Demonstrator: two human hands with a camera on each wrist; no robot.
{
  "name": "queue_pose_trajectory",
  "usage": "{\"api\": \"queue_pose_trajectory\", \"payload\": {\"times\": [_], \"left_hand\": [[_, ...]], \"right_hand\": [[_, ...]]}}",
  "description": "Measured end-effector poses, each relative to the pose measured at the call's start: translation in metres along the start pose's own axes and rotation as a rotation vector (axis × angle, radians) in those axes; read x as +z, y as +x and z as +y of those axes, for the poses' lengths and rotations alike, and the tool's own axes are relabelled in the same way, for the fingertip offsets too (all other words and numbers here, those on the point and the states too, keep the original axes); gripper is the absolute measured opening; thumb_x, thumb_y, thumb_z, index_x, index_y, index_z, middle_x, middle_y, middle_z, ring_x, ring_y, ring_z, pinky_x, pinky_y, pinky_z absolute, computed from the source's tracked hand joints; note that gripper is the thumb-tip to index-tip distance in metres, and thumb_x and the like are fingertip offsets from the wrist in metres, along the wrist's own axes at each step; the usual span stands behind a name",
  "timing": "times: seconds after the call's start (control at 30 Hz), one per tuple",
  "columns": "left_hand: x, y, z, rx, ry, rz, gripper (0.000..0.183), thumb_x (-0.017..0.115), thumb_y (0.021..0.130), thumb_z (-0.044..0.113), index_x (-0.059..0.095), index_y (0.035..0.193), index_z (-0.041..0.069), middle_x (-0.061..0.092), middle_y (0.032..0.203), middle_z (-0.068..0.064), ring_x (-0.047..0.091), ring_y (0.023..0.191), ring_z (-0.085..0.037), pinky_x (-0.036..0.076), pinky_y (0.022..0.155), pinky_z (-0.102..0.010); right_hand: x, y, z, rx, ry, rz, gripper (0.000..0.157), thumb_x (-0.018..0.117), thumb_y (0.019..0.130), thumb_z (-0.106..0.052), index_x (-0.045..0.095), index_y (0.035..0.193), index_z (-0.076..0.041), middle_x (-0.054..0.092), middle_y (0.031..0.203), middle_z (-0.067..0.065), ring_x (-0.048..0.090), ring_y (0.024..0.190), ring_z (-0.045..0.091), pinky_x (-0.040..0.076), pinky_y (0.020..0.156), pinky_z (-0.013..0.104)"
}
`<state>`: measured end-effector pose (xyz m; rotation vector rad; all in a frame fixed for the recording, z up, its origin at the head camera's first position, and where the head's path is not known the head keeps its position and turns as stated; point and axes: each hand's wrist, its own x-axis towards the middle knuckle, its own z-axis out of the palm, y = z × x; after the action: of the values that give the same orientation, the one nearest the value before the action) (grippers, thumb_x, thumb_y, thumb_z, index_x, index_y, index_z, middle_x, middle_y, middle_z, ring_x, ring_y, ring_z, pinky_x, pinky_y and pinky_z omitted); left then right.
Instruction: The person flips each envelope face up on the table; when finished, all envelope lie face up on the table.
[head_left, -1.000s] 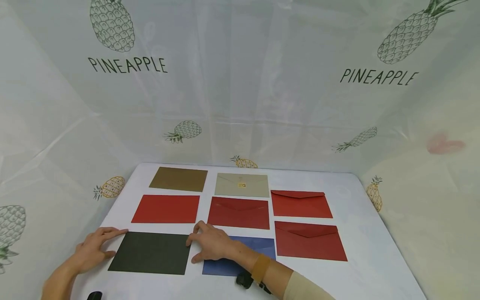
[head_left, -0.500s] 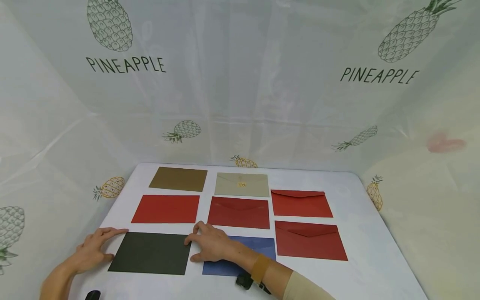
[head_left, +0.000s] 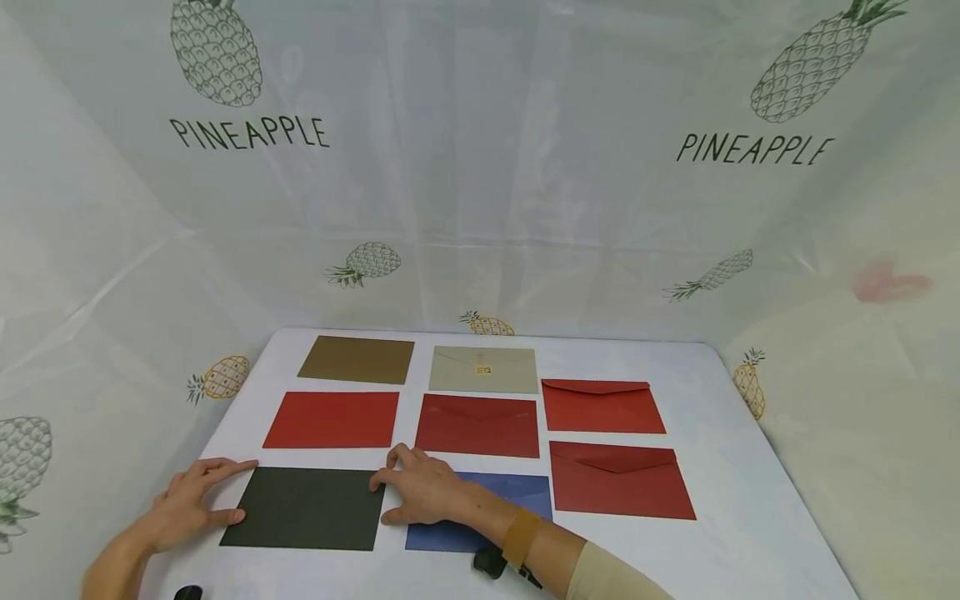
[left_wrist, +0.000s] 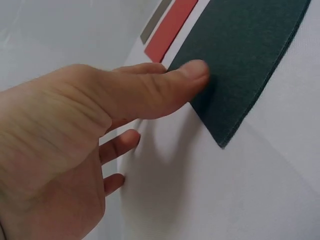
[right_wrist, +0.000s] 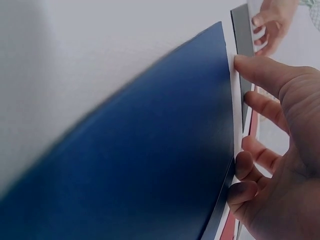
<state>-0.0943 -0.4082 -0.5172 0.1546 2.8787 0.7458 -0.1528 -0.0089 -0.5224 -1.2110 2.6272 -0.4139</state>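
Observation:
A dark green envelope (head_left: 303,510) lies flat at the front left of the table. My left hand (head_left: 185,506) is at its left side, with the thumb over the left edge and the index finger stretched to the upper left corner; the left wrist view shows the thumb (left_wrist: 192,72) on the green paper. At the right edge, my right hand (head_left: 423,486) touches the green envelope with bent fingertips, its thumb by the strip of white table beside it. Under the right hand and forearm lies a blue envelope (head_left: 450,536), partly hidden; it fills much of the right wrist view.
Behind lie a plain red envelope (head_left: 332,419), a brown envelope (head_left: 357,360), a beige envelope (head_left: 459,377) with a gold sticker, and a dark red envelope (head_left: 477,427). Two more red envelopes, one upper (head_left: 600,408) and one lower (head_left: 618,487), lie rightward on the white table (head_left: 750,517).
My left thumb has moved right, onto the green envelope's left edge. The green envelope has slid slightly right, toward my right fingers. The right hand has stayed nearly still.

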Motion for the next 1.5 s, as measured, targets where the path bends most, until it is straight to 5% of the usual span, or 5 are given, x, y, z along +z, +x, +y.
{"api": "queue_pose_trajectory", "payload": {"times": [0.17, 0.67, 0.97, 1.23, 1.5], "left_hand": [[0.002, 0.001, 0.001, 0.007, 0.031, 0.026, 0.070, 0.084, 0.076, 0.040, 0.058, 0.137, 0.017, 0.042, 0.135, -0.020, 0.037, 0.112, -0.047, 0.035, 0.074, -0.062], [0.002, 0.017, 0.010, -0.092, 0.083, -0.068, 0.085, 0.090, 0.060, 0.052, 0.052, 0.129, 0.022, 0.034, 0.134, -0.030, 0.033, 0.112, -0.055, 0.032, 0.078, -0.072], [-0.003, 0.024, 0.016, -0.127, 0.014, -0.126, 0.088, 0.094, 0.055, 0.044, 0.047, 0.124, 0.015, 0.036, 0.130, -0.030, 0.031, 0.114, -0.054, 0.028, 0.081, -0.070], [0.000, 0.027, 0.012, -0.034, -0.003, -0.095, 0.075, 0.092, 0.064, 0.033, 0.045, 0.116, 0.007, 0.051, 0.103, -0.003, 0.048, 0.097, -0.021, 0.034, 0.073, -0.049], [-0.004, 0.015, 0.008, -0.016, -0.137, -0.104, 0.050, 0.079, 0.085, 0.026, 0.056, 0.126, 0.009, 0.053, 0.104, 0.000, 0.047, 0.091, -0.004, 0.037, 0.075, -0.031]], "right_hand": [[0.000, -0.001, 0.000, 0.002, 0.002, -0.003, 0.042, 0.075, 0.087, -0.048, 0.062, 0.127, -0.045, 0.044, 0.126, -0.011, 0.043, 0.097, 0.002, 0.037, 0.066, 0.017], [0.001, -0.001, 0.000, 0.025, 0.003, -0.002, 0.051, 0.075, 0.086, -0.050, 0.058, 0.133, -0.040, 0.044, 0.131, -0.010, 0.046, 0.101, 0.002, 0.041, 0.069, 0.018], [0.004, 0.000, -0.001, 0.043, -0.010, -0.013, 0.064, 0.074, 0.086, -0.054, 0.052, 0.142, -0.034, 0.044, 0.132, -0.010, 0.047, 0.101, 0.003, 0.042, 0.070, 0.017], [0.001, 0.000, -0.001, 0.030, -0.025, -0.007, 0.064, 0.073, 0.086, -0.053, 0.053, 0.143, -0.032, 0.045, 0.132, -0.009, 0.047, 0.100, 0.003, 0.041, 0.067, 0.016], [0.000, 0.001, 0.000, 0.031, -0.012, -0.016, 0.064, 0.074, 0.086, -0.054, 0.053, 0.143, -0.033, 0.045, 0.132, -0.009, 0.047, 0.100, 0.002, 0.041, 0.067, 0.016]]}}
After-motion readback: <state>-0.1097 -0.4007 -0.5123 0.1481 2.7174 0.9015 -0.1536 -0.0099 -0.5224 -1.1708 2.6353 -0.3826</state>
